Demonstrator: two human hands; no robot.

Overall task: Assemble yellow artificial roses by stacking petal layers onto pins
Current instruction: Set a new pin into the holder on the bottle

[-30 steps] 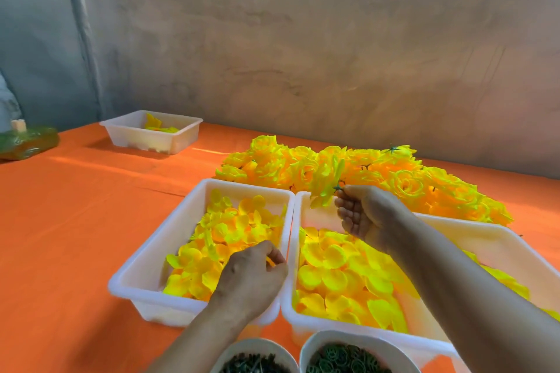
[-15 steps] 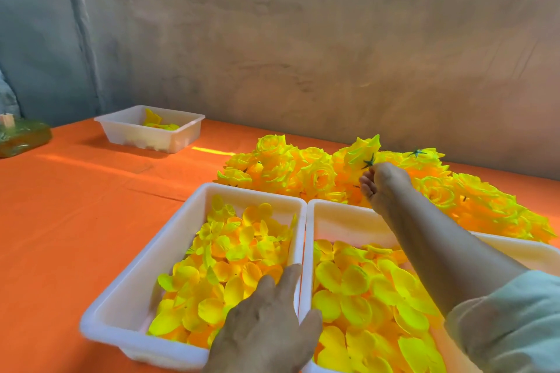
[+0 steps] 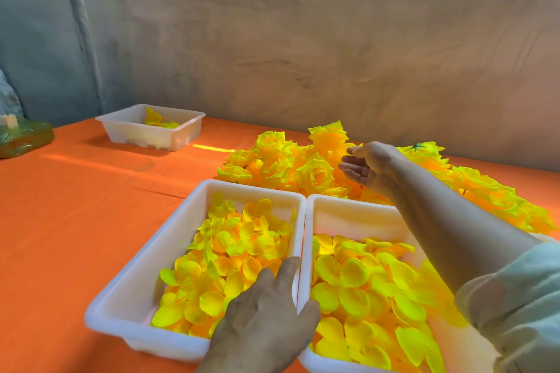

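The pile of finished roses (image 3: 303,166) lies at twelve o'clock, behind the trays, I'd say to keep done flowers clear of loose stock. My right hand (image 3: 369,166) hangs over it, fingers loose and holding nothing. At six o'clock my left hand (image 3: 266,312) lies flat, fingers straight, on the petal layers (image 3: 230,245) in the left tray (image 3: 127,291), its thumb across the rim toward the right tray (image 3: 339,206), probably ready to take the next layer. A small tray (image 3: 151,130) sits at ten o'clock.

One head-worn view looks forward and down, close over the orange table (image 3: 75,221) (wall behind).
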